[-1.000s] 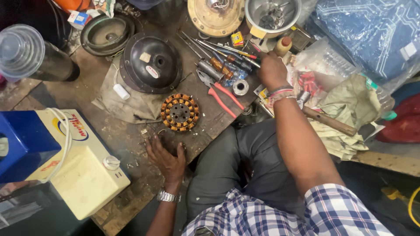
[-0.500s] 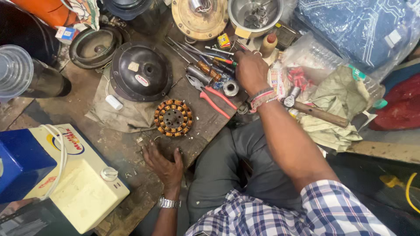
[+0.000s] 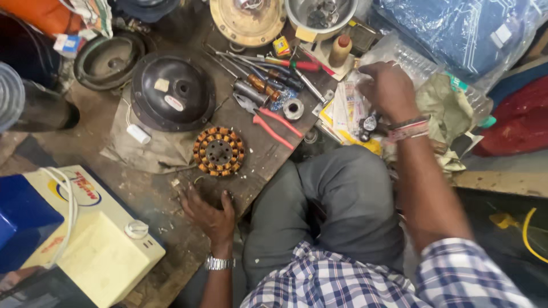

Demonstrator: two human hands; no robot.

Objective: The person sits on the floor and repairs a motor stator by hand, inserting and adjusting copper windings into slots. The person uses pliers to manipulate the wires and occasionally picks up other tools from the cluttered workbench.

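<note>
Head view: left hand (image 3: 212, 212) lies flat, fingers spread, on the board (image 3: 251, 165) just below the copper stator (image 3: 218, 151). Red pliers (image 3: 273, 121) lie mid-board. Right hand (image 3: 389, 88), fingers curled loosely, touches a plastic packet (image 3: 348, 108), grasping nothing visible.

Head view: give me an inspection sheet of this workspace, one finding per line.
Surface: worn wooden board, dusty.
Job's things: round copper-wound stator by left hand; crumpled clear plastic bag under right hand.
Clutter: red-handled pliers, screwdrivers, dark domed metal cover.
Grips: left flat on board, holding nothing; right unclear.
Cables: white cord on cream box.
Surroundings: blue plastic sheet.
</note>
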